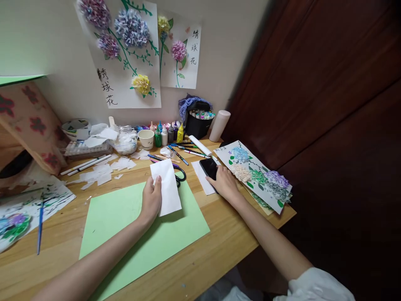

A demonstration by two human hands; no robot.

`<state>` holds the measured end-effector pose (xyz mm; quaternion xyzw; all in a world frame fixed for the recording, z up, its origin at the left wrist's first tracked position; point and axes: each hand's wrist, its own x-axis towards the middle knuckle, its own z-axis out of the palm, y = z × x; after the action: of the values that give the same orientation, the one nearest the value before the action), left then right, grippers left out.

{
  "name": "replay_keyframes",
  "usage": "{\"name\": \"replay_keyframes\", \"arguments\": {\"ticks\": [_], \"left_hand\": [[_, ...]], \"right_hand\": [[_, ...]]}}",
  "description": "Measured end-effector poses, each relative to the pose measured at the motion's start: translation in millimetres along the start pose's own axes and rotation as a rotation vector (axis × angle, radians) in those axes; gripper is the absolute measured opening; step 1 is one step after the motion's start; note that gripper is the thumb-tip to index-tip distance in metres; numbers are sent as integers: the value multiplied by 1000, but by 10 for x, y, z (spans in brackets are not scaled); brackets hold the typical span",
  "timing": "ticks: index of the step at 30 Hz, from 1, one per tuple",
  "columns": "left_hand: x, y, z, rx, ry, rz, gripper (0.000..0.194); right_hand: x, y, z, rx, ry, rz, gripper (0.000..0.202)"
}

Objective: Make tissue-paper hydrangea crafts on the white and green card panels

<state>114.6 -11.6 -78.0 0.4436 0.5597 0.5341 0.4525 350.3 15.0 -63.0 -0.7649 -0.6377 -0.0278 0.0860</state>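
Note:
My left hand point(151, 200) pinches a white sheet of paper point(169, 188) by its left edge, thumb on top, above the green sheet point(125, 234). Behind that paper, the dark handles of a pair of scissors point(181, 177) stick out; their blades are hidden. To the right, my right hand point(224, 182) grips a black smartphone point(208, 166) across its near end, with thumb and fingers on opposite sides. Beneath the phone lies another piece of white paper point(200, 177) on the wooden table.
Paint bottles point(171, 134), a paper cup point(146, 139) and a black marker case point(199, 123) line the wall. Torn paper scraps point(100, 173) and a blue brush point(40, 228) lie left. A flower picture point(253, 171) sits by the right table edge, near a dark wooden panel point(328, 104).

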Motion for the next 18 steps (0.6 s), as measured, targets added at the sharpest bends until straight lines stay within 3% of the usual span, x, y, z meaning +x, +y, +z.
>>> {"name": "replay_keyframes", "arguments": {"ticks": [6,12,15,18], "left_hand": [[-8,0,5,34,24,29,42],[13,-56,-4,4,14,31,41],[15,-69,-10,7,-3,29,40],[9,-59,-14,19,3,38,37]], "right_hand": [[23,78,208,154,86,24,56],[36,-58,170,230,62,-23,56],[176,-32,4,341,-142,-36,67],[431,88,-194,428,-511,-5,60]]}}
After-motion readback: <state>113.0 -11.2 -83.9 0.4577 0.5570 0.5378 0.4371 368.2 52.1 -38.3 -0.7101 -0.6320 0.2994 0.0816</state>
